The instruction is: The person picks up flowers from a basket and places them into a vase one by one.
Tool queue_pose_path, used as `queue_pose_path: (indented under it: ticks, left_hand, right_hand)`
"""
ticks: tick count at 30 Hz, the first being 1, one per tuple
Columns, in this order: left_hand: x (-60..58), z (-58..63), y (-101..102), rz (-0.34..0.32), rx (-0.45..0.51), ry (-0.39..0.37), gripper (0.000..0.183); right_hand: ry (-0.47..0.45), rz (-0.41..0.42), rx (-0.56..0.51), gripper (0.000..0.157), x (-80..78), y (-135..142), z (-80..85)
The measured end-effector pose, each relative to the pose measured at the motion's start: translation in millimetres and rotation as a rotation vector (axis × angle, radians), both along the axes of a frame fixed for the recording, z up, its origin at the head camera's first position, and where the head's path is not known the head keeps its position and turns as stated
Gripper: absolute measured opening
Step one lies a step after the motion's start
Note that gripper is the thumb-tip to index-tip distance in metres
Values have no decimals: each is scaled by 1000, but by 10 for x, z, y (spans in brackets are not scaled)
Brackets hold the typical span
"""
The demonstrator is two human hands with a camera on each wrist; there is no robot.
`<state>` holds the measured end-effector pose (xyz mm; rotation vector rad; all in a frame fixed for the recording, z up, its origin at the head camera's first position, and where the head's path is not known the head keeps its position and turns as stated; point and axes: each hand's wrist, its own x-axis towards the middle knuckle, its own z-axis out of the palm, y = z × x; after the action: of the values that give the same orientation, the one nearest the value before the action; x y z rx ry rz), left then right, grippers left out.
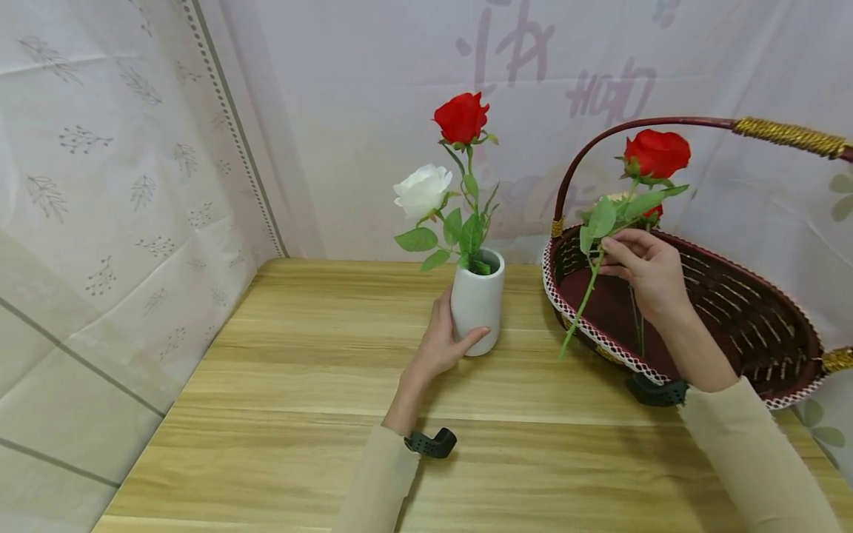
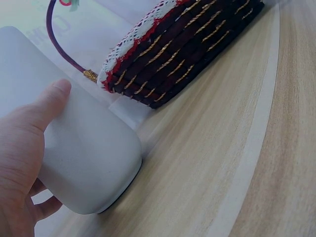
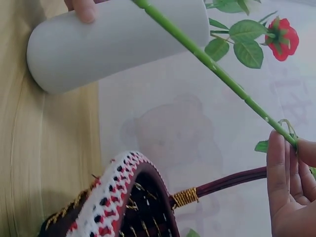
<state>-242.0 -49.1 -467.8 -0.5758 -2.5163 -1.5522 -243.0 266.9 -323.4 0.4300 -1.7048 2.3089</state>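
Observation:
A white vase (image 1: pixel 478 307) stands upright on the table, with a red rose (image 1: pixel 461 118) and a white rose (image 1: pixel 422 192) in it. My left hand (image 1: pixel 443 337) grips the vase low down from the left; its thumb lies across the front, and the other fingers are partly hidden behind. Over the left part of the basket, my right hand (image 1: pixel 649 270) pinches another red rose (image 1: pixel 656 154) by its stem, just below the leaves. That bloom points up, and the bare green stem (image 3: pixel 212 64) slants down toward the vase side, apart from the vase.
At the right is a dark woven basket (image 1: pixel 793 326) with a lace-trimmed rim and a tall arched handle (image 1: pixel 620 132). Part of a red flower (image 1: pixel 655 212) shows behind the right hand's leaves. Patterned cloth (image 1: pixel 346 133) hangs behind the wooden table (image 1: pixel 293 370).

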Motion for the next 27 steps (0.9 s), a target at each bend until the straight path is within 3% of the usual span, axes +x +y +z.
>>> queue_pose_path:
  ticks: [13,27]
  left_hand:
    - [-9,-10,-10,2,-8,-12,100]
    - [-27,-21,-4,8,-11,23,102]
  right_hand:
    - [29,5,35,7,-76,-180,21]
    - [73,1,74,9,-165,-359,212]
